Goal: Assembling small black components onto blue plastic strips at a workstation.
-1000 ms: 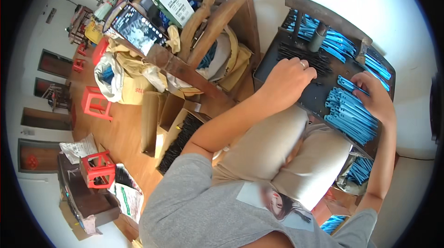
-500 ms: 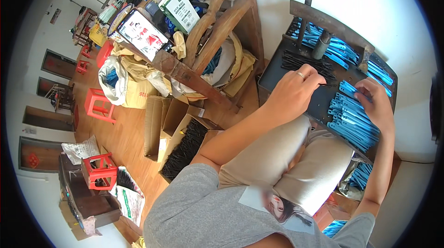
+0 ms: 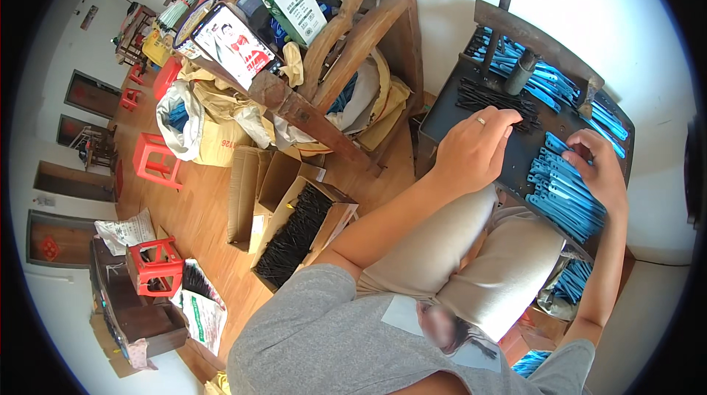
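Blue strips (image 3: 563,195) are stacked in front of the post (image 3: 522,73); black pins (image 3: 480,94) are left heaped beside it, so work seems partway. Near the pins, the left hand (image 3: 475,146) is bent, its grip indeterminable; the right hand (image 3: 602,168) is curled at the strips, grip unclear.

At the bottom of the frame we see a heather-grey T-shirt (image 3: 331,358) with 2 short sleeves, the left sleeve (image 3: 291,314) spread wide and the right sleeve (image 3: 567,369) at lower right. On its front we find a pale blue portrait print (image 3: 401,314) with long dark hair, partly blurred. Right of centre we note beige trousers (image 3: 508,266), and on the left hand (image 3: 471,152) 1 metallic finger ring (image 3: 481,121).
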The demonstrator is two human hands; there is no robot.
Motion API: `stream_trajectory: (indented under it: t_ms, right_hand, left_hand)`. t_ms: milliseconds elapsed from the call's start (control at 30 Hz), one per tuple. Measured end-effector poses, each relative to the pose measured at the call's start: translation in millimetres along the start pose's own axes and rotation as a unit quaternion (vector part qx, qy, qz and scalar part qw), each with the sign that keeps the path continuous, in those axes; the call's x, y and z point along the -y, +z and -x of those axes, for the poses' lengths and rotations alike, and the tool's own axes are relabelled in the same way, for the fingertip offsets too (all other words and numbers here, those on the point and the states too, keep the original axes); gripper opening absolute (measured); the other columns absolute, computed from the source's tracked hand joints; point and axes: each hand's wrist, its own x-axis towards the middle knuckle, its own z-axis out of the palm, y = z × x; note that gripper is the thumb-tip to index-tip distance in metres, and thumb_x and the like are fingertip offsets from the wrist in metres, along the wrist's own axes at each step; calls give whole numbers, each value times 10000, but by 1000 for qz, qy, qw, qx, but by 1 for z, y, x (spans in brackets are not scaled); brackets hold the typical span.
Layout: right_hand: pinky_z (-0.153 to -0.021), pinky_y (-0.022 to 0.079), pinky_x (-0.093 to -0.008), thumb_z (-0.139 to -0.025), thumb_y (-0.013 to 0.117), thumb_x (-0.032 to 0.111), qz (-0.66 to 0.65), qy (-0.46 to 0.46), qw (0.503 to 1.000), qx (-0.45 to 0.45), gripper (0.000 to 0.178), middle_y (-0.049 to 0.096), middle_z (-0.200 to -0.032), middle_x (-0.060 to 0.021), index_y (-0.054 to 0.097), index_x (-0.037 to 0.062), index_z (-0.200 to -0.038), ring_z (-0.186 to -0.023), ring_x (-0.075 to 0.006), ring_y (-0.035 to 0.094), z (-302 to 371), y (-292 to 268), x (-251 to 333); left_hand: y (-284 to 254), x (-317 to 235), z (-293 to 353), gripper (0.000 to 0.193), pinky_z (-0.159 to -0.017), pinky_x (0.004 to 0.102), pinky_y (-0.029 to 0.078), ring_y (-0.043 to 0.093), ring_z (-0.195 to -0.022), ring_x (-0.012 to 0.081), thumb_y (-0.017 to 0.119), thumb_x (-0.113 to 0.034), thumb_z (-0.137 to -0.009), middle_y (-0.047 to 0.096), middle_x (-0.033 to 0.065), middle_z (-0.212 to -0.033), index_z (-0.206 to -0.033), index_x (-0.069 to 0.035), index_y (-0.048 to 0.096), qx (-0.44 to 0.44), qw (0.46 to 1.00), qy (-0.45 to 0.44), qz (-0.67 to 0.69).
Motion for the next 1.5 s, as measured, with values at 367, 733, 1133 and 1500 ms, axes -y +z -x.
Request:
stream_trajectory:
  t_ms: [367, 733, 1133, 1500]
  right_hand:
    - [-614, 422, -283, -869, 606, -21, -8, 22, 1000, 14, 87, 603, -819, -107, 587, -20, -954, -677, -173, 526, 0, 0, 7]
    - [-641, 447, -276, -780, 641, -103, 18, -8, 999, 36, 412, 571, -827, -79, 612, 36, -1166, -697, -159, 512, 6, -5, 2]
    - [-717, 443, -258, -732, 545, -150, 67, 40, 997, 25, 528, 561, -953, -50, 602, 86, -1200, -817, -151, 525, 29, -18, -7]
    - [-724, 477, -317, -788, 549, -74, 68, 59, 996, -2, 318, 657, -972, -153, 617, 5, -1088, -807, -288, 620, 17, -4, 22]
  left_hand:
    - [1, -4, 2, 135, -561, 366, 487, 624, -637, 292, 559, -72, -892, 644, 106, -856, -1022, -61, 590, 11, 998, -50, -29]
    - [2, -3, 3, 144, -544, 371, 476, 618, -639, 290, 589, -98, -871, 640, 94, -825, -1013, -77, 578, 21, 997, -53, -42]
    - [3, -4, 3, 134, -531, 384, 467, 613, -630, 279, 603, -108, -853, 627, 77, -793, -983, -90, 575, 23, 996, -60, -58]
    - [4, -4, 4, 142, -507, 378, 462, 603, -596, 271, 622, -99, -831, 616, 72, -769, -965, -96, 576, 21, 996, -56, -70]
